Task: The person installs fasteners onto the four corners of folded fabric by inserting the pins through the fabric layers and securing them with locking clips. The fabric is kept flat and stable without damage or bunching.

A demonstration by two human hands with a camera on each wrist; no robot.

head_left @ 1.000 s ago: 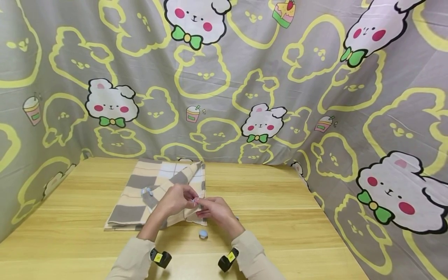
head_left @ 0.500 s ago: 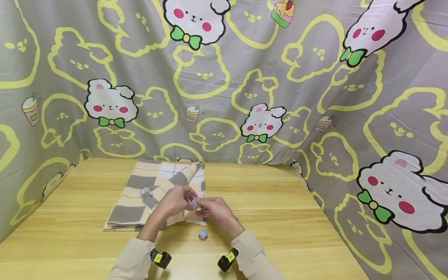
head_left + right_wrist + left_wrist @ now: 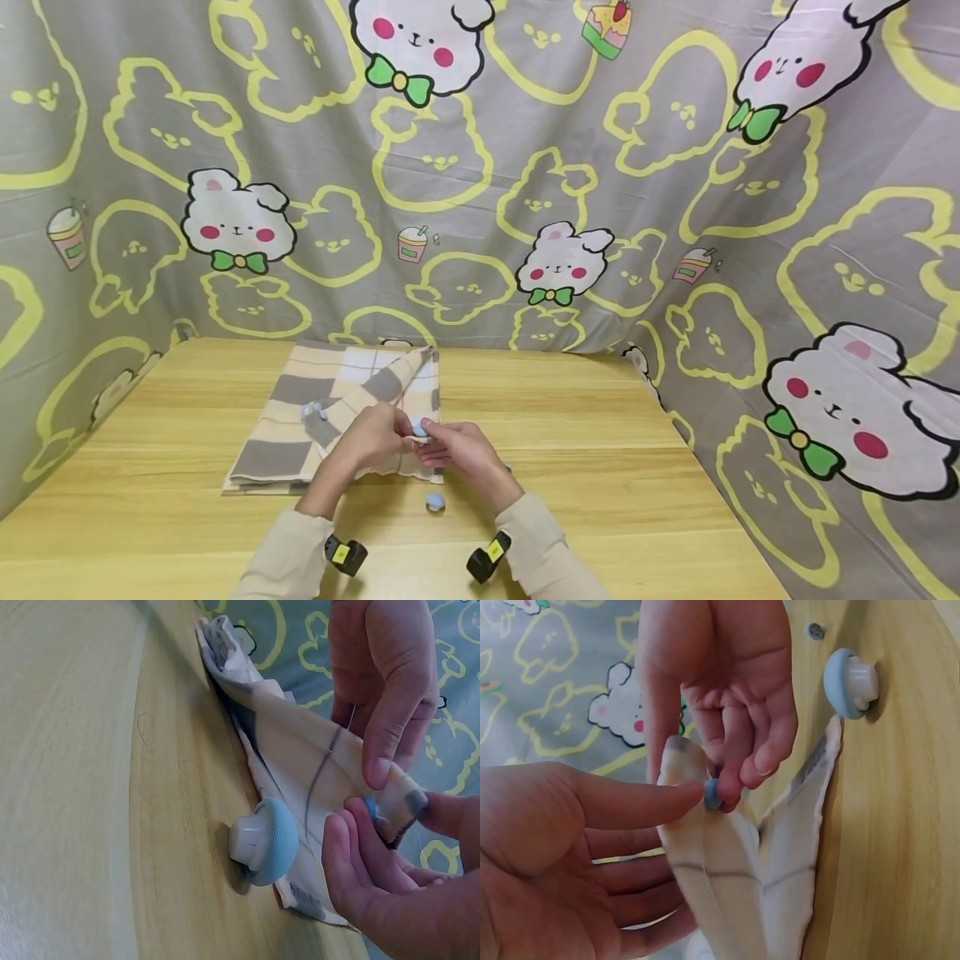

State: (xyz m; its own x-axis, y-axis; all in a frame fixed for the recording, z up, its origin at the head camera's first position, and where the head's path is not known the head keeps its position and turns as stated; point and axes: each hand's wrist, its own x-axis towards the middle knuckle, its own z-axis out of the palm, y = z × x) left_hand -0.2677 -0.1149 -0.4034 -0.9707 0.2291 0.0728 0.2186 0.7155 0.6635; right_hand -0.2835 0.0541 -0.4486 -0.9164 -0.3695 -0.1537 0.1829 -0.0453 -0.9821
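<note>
My left hand [image 3: 378,435] pinches a corner of a folded beige, grey and white checked blanket [image 3: 281,425]. In the left wrist view its thumb lies right at a small blue piece [image 3: 712,793] against the cloth. Facing it, my right hand [image 3: 461,450] grips the same corner, with its thumb beside a round blue cap [image 3: 418,428]; its curled fingers [image 3: 360,817] reach the small blue piece from the underside. The cap looks like that of the loose mushroom-shaped quilt clip [image 3: 435,502] on the table, which has a white stem [image 3: 247,838].
More pale blue pieces [image 3: 313,411] sit on the blanket's left part, at a folded-over flap. Another small blue piece [image 3: 815,631] lies on the wooden table [image 3: 600,500] beyond my right wrist. A patterned grey curtain [image 3: 465,208] surrounds the table's back and sides.
The blue cap between my hands has come into fuller view beside the right thumb. My left fingers have shifted and bent closer around the cloth corner; the blanket and loose clip stay put.
</note>
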